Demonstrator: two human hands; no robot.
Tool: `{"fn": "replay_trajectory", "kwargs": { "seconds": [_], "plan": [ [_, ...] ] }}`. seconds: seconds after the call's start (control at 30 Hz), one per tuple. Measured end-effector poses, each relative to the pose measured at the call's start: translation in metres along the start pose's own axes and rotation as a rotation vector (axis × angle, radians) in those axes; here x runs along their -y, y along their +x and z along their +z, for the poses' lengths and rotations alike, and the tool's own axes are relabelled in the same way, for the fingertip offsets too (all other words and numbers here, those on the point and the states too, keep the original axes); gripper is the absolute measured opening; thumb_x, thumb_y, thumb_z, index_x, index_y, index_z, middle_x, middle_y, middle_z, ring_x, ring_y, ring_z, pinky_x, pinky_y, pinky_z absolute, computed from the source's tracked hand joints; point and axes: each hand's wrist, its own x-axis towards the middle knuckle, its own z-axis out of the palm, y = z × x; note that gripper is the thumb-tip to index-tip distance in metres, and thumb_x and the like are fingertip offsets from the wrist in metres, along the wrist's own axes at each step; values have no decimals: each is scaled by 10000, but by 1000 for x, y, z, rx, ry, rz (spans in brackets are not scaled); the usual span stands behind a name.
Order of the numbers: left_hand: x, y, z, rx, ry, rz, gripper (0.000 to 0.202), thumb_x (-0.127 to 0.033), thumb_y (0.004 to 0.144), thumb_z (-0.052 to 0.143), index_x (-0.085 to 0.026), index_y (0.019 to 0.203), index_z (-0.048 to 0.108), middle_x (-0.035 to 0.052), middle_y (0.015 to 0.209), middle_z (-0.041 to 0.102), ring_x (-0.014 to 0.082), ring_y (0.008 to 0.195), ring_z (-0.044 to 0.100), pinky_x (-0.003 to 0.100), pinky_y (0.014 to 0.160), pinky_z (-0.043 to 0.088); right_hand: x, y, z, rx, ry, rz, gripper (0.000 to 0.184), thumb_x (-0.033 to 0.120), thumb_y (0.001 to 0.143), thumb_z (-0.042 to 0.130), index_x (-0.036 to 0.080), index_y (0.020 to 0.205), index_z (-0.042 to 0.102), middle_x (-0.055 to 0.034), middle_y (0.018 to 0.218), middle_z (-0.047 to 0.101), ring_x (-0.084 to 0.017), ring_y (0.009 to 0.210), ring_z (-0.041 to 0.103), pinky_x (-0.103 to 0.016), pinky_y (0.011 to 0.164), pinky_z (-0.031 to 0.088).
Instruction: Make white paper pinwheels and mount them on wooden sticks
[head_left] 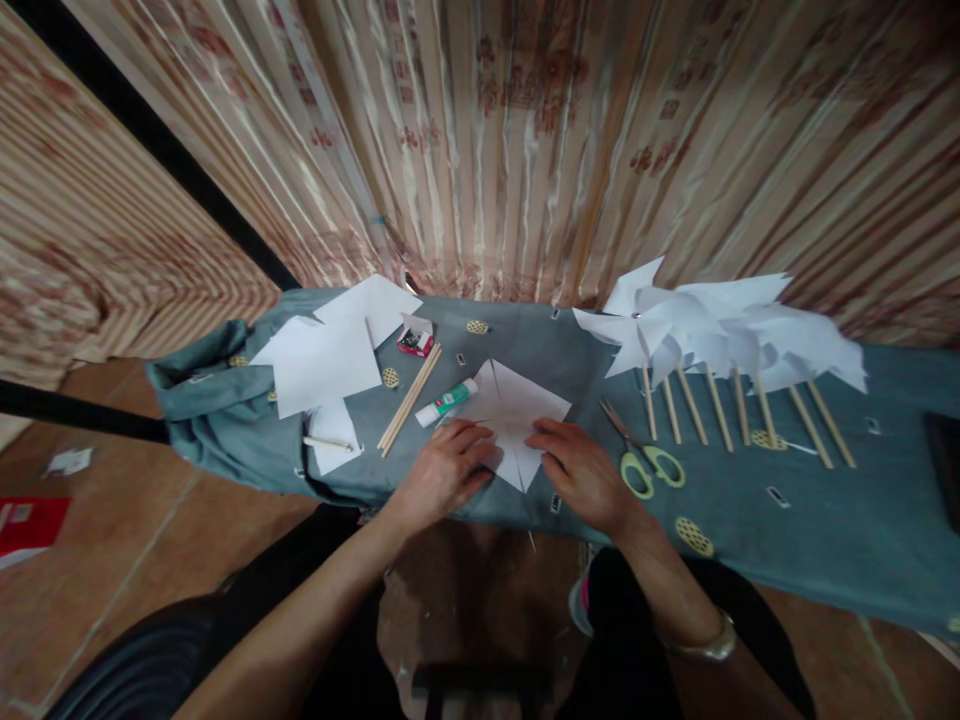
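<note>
A white square of paper (517, 410) with cuts running in from its corners lies on the cloth in front of me, one corner toward me. My left hand (446, 468) has its fingers curled at the paper's left side, gripping it. On the opposite side, my right hand (581, 470) holds the paper between bent fingers and thumb. A glue stick (447, 403) with a green label lies just beyond my left hand, by the sheet's edge. Scissors (641, 458) with pale green handles rest to the right of my right hand, blades slightly apart.
Several white paper pinwheels (705, 325) on wooden sticks lie overlapping at the right. At the left are paper sheets (322, 365), a small piece of paper (334, 445) with a stick on it, loose wooden sticks (411, 400) and a small red box (416, 335). A curtain (510, 150) hangs behind the table.
</note>
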Motion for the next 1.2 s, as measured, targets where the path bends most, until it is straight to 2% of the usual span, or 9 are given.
{"fn": "replay_trajectory", "kwargs": {
  "seconds": [0.2,0.4,0.6,0.8,0.9,1.0,1.1,1.13,1.2],
  "plan": [
    [0,0,4,13,44,74,193,-233,925,505,-157,1023,653,90,1063,689,215,991,613,389,864,532,-7,0,1,55,65,15,394,80,745,478,181,1071,675,-130,1232,624,-268,1153,566,-479,1012,451],
    [2,1,8,-100,-109,0,188,-177,922,494,-140,1002,660,102,1006,707,204,952,633,360,834,550,-3,1,-2,37,267,94,442,180,694,648,233,1133,655,-99,1292,594,-272,1221,533,-456,1047,415],
    [0,1,5,-93,-290,-63,176,-165,909,502,-134,973,663,105,972,701,195,931,636,334,814,549,8,9,0,-38,397,174,245,278,740,710,267,984,717,-70,1287,600,-258,1222,536,-437,1055,407],
    [-13,-4,8,-67,-380,-36,189,-168,915,488,-144,1006,651,102,990,700,193,939,626,328,816,542,12,6,0,30,468,212,81,314,773,692,261,816,736,-54,1323,575,-263,1249,512,-447,1071,379],
    [-13,-4,5,-78,-385,-37,190,-192,914,501,-150,1029,648,105,1030,695,204,972,621,352,842,537,11,4,0,37,474,223,84,326,779,689,250,771,724,-56,1317,581,-261,1246,513,-452,1071,379],
    [0,-1,-4,-140,-308,-74,232,-241,912,520,-176,1108,626,112,1148,659,230,1089,583,414,933,500,10,3,0,21,474,229,96,335,786,680,248,768,717,-56,1308,589,-259,1242,517,-451,1069,383],
    [24,1,-15,-259,-104,-246,301,-255,899,525,-184,1184,590,133,1301,569,273,1233,487,492,1029,417,9,4,-1,20,451,213,89,327,785,678,248,767,715,-64,1309,588,-267,1244,515,-461,1066,382],
    [31,2,-17,-263,-46,-297,350,-267,882,549,-168,1216,570,149,1338,538,293,1258,461,511,1036,402,8,4,-1,22,443,207,85,323,785,677,248,766,715,-68,1306,589,-272,1242,517,-466,1062,385],
    [44,1,-19,-188,4,-351,390,-272,859,572,-143,1227,565,161,1303,564,305,1213,498,503,1006,426,8,4,0,25,433,198,79,317,779,678,248,763,715,-72,1295,598,-280,1231,529,-472,1051,396]
  ]
}}
